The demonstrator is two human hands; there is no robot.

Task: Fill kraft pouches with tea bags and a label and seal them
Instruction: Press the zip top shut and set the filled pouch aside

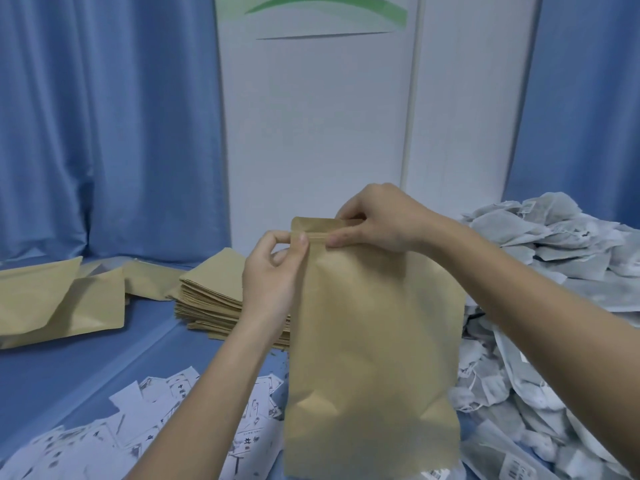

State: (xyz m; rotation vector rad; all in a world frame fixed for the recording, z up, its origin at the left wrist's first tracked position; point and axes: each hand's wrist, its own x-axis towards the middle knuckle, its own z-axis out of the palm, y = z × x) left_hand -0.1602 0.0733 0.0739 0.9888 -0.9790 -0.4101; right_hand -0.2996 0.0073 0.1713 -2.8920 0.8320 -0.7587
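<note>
head view: both hands' fingers (pixel 299 241) pinch pouch (pixel 374 341) (top).

Head-worn view, forward-down, close

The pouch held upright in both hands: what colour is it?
Plain kraft brown, unprinted: the pouch, seen in the head view.

Label slips (pixel 256 441), print too blurred
</note>
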